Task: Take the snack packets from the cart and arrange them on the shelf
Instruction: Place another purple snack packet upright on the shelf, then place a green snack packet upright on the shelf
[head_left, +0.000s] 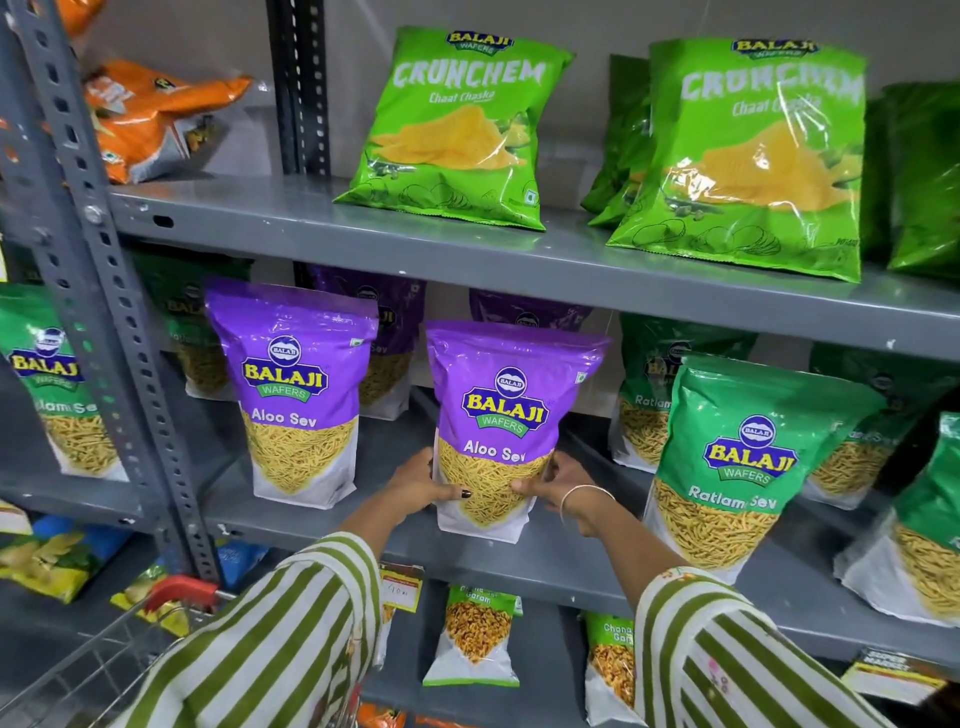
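Note:
A purple Aloo Sev packet (506, 415) stands upright on the middle grey shelf (561, 558). My left hand (421, 480) grips its lower left edge and my right hand (563, 480) grips its lower right edge. A second purple Aloo Sev packet (293, 389) stands to its left, apart from it. More purple packets (387, 322) stand behind in shadow. The wire cart (104, 660) with a red handle shows at the bottom left; its contents are hidden.
Green Ratlami Sev packets (743, 462) stand right of my hands. Green Crunchem bags (457, 130) sit on the upper shelf, orange bags (150, 114) at top left. Chana Garam packets (475, 634) stand on the shelf below. A slotted grey upright (111, 322) divides the bays.

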